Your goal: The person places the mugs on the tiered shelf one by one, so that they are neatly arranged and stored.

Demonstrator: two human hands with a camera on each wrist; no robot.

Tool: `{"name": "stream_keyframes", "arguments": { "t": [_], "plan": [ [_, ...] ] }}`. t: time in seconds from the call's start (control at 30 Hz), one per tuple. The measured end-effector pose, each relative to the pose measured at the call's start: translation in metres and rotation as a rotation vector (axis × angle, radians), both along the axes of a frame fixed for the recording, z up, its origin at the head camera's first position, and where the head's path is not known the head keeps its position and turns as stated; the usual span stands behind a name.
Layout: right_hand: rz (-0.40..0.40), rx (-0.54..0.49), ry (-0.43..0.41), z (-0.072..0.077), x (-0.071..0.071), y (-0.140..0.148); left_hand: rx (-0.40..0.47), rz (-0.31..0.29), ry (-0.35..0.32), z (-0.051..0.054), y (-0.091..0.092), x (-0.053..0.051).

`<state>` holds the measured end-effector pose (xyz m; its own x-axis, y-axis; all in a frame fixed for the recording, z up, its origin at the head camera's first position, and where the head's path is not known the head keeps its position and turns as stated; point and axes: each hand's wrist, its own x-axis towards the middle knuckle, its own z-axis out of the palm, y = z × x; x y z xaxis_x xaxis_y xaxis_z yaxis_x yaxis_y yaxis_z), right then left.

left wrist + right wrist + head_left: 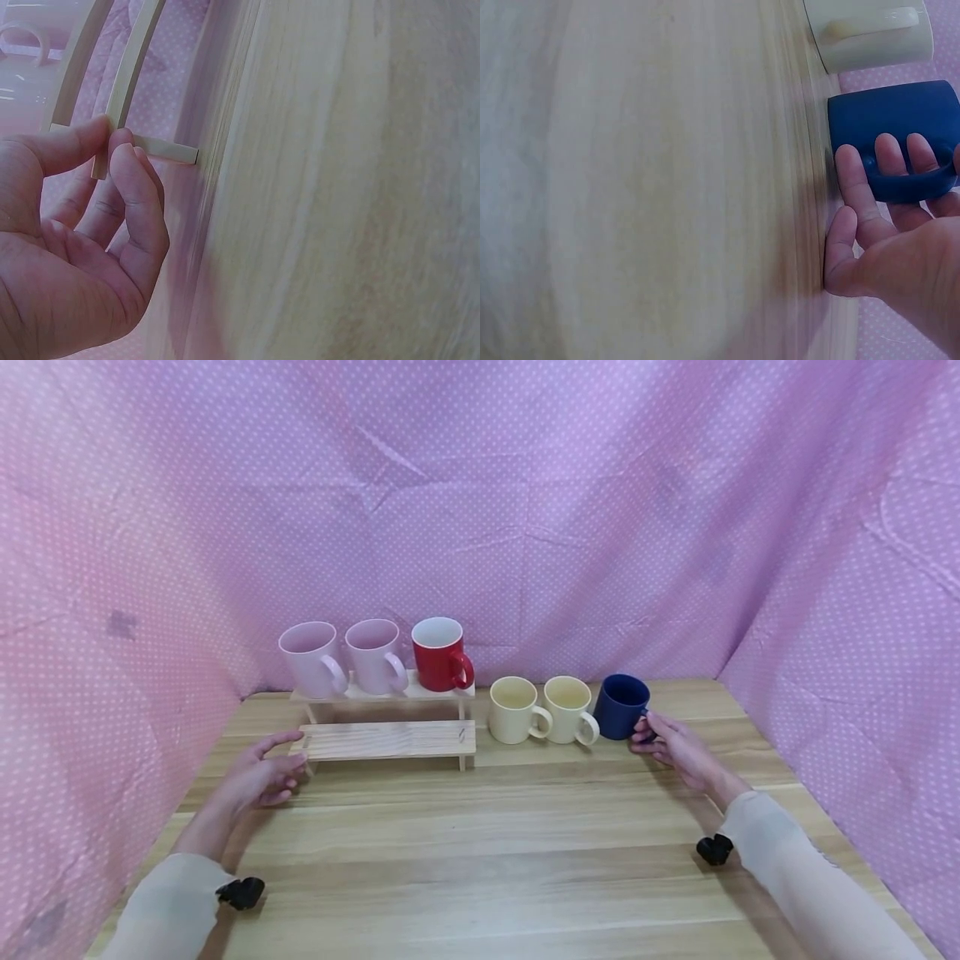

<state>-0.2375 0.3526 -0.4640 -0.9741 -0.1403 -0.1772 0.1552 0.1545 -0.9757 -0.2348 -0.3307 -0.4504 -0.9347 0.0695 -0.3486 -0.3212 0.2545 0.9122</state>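
My right hand (678, 750) is at the dark blue mug (621, 708) on the table's right part. In the right wrist view, fingers of that hand reach through the handle of the blue mug (889, 112), while the little finger hangs outside it. The mug stands upright on the tabletop. At the left, my left hand (258, 774) pinches the left end of the lower board of a two-tier wooden rack (390, 740). The left wrist view shows thumb and fingertips on either side of the board's end (124, 90).
On the rack's upper tier stand two pale pink mugs (311, 664) and a red mug (438, 656) with a white inside. Two cream mugs (513, 714) stand on the wooden table (480, 860) between rack and blue mug. Pink dotted cloth (525, 510) hangs behind and at both sides.
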Motion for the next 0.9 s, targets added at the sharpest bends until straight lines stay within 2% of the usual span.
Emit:
{"name": "stream_keyframes", "arguments": {
  "t": [0.67,0.9],
  "plan": [
    [-0.013,0.017,0.000,0.0029,0.0025,-0.0003,0.024,0.010,0.006,-0.0038,-0.0010,-0.0001],
    [-0.001,0.017,0.049,0.0011,0.0049,-0.0006,0.023,0.005,0.004,-0.0047,-0.0012,-0.0015]
  ]
}}
